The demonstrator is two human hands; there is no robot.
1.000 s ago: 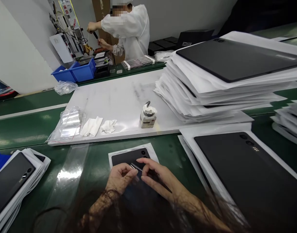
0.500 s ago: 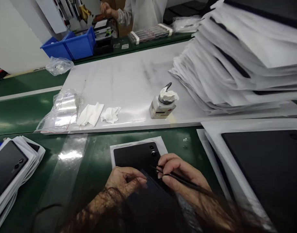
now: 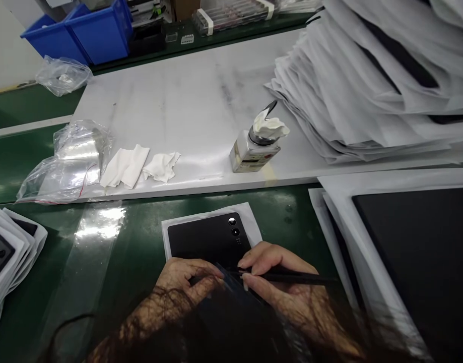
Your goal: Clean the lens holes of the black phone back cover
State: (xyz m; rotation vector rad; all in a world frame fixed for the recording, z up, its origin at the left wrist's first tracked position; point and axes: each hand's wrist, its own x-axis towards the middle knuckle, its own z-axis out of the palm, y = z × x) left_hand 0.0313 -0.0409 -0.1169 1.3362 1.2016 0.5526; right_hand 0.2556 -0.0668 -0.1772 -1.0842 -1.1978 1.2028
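Observation:
A black panel with camera rings (image 3: 208, 237) lies on a white sheet (image 3: 250, 214) in front of me. Over its near side, my left hand (image 3: 191, 280) pinches the edge of a clear film (image 3: 225, 282). Dark tweezers (image 3: 291, 277) are held in my right hand (image 3: 278, 269), their tips at the film beside my left fingertips. Strands of hair and a dark shape hide much of the film's lower part.
A bottle with tissue on top (image 3: 256, 146), folded wipes (image 3: 125, 166) and a plastic bag (image 3: 72, 161) sit on the pale board (image 3: 186, 111). Stacks of sheet-wrapped panels stand at right (image 3: 367, 101) and left (image 3: 23, 242). Blue bins (image 3: 98, 33) are at the back.
The view has tilted down and closer, and the person at the back is out of frame. My right hand has turned the tweezers flatter, with their tips nearer my left fingertips.

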